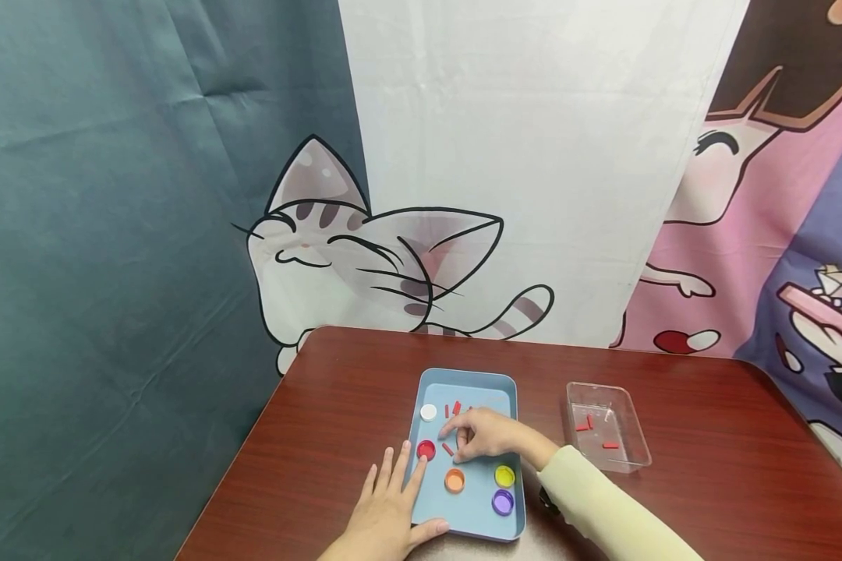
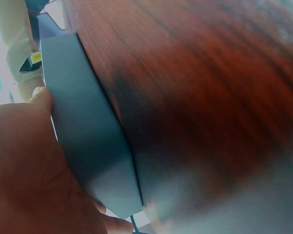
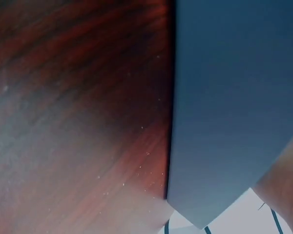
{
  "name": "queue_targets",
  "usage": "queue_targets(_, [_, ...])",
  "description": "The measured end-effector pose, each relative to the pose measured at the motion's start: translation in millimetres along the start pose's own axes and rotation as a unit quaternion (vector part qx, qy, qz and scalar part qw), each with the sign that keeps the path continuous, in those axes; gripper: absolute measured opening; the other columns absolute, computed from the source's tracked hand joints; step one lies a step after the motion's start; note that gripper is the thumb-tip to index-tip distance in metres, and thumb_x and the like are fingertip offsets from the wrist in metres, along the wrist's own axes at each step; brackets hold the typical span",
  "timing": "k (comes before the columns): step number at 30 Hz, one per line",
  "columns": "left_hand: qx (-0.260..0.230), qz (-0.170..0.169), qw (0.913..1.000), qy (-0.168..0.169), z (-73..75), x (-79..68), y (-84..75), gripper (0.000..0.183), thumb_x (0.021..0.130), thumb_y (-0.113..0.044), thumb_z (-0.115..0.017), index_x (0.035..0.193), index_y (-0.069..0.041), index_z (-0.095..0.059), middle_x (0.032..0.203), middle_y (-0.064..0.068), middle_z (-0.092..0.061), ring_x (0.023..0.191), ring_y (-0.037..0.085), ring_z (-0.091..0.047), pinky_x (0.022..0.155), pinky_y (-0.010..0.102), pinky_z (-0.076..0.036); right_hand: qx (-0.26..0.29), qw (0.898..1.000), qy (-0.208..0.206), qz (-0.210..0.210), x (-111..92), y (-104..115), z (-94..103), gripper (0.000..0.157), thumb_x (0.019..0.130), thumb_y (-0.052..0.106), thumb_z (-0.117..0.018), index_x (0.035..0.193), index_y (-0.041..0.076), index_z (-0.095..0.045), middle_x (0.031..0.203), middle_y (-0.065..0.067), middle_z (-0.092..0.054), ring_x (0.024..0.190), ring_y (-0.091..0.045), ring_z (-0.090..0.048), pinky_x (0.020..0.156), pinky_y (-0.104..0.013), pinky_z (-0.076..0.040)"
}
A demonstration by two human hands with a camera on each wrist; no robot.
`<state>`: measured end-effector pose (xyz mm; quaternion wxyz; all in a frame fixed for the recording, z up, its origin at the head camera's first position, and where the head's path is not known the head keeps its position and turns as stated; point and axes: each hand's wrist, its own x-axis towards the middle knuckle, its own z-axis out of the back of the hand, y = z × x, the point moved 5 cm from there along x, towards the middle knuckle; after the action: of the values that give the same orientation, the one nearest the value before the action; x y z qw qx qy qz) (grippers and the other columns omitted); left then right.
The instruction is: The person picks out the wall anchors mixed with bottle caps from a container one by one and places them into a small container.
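A blue tray [image 1: 473, 518] lies on the table, seen mostly by its side wall in both wrist views. My left hand [image 1: 386, 510] spreads its straight fingers along the tray's left edge, with the thumb over the near end and a fingertip at the red round cap [image 1: 426, 449]. Above the tray's middle, my right hand [image 1: 487, 433] reaches in from the right. Its index finger and thumb stand apart on either side of a small red stick [image 1: 448, 449]. More red sticks [image 1: 457, 407] lie just beyond that hand. An orange cap [image 1: 454, 481] sits nearer.
In the tray also stand a white cap [image 1: 428, 412], a yellow cap [image 1: 504, 476] and a purple cap [image 1: 502, 502]. Right of it, a clear plastic box [image 1: 627, 460] holds a few red sticks [image 1: 610, 446]. A cartoon curtain [image 1: 547, 156] hangs behind the brown table [image 1: 309, 436].
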<state>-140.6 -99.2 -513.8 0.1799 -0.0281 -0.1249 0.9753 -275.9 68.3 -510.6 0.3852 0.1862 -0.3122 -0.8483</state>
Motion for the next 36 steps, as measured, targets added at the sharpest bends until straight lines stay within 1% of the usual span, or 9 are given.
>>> queue_targets(9, [-0.007, -0.002, 1.0000, 0.002, 0.4, -1.0, 0.5, 0.096, 0.089, -0.078, -0.049, 0.158, -0.012, -0.036, 0.166, 0.020, -0.022, 0.149, 0.048, -0.025, 0.112, 0.066, -0.029, -0.023, 1.000, -0.007, -0.006, 2.0, 1.1, -5.1, 0.033, 0.082, 0.013, -0.085, 0.113, 0.013, -0.075, 0.060, 0.009, -0.056, 0.053, 0.000, -0.049, 0.055, -0.019, -0.042])
queue_targets(19, [-0.004, -0.001, 1.0000, 0.003, 2.4, -1.4, -1.1, 0.096, 0.088, -0.078, -0.049, 0.158, -0.012, -0.036, 0.166, 0.020, -0.021, 0.149, 0.047, -0.024, 0.112, 0.066, -0.028, -0.017, 1.000, -0.016, -0.013, 0.9, 3.2, -5.3, 0.027, 0.082, 0.013, -0.086, 0.106, 0.014, -0.075, 0.060, 0.009, -0.056, 0.054, 0.000, -0.048, 0.054, -0.019, -0.041])
queue_targets(29, [-0.007, -0.002, 1.0000, 0.001, 1.0, -1.7, -0.1, 0.096, 0.088, -0.078, -0.049, 0.158, -0.012, -0.037, 0.166, 0.019, -0.021, 0.149, 0.048, -0.025, 0.112, 0.067, -0.028, -0.022, 0.999, -0.020, -0.025, 3.0, 2.8, -7.1, 0.022, 0.083, 0.014, -0.084, 0.103, 0.015, -0.074, 0.060, 0.009, -0.056, 0.053, -0.001, -0.048, 0.054, -0.020, -0.041])
queue_targets(36, [-0.009, -0.002, 1.0000, -0.001, 0.9, -1.2, 0.5, 0.096, 0.088, -0.077, -0.050, 0.158, -0.012, -0.036, 0.166, 0.019, -0.021, 0.149, 0.048, -0.024, 0.112, 0.067, -0.028, -0.039, 0.999, -0.022, -0.019, 2.3, 4.4, -6.9, 0.020, 0.084, 0.014, -0.083, 0.101, 0.015, -0.073, 0.059, 0.010, -0.054, 0.053, 0.000, -0.048, 0.053, -0.019, -0.041])
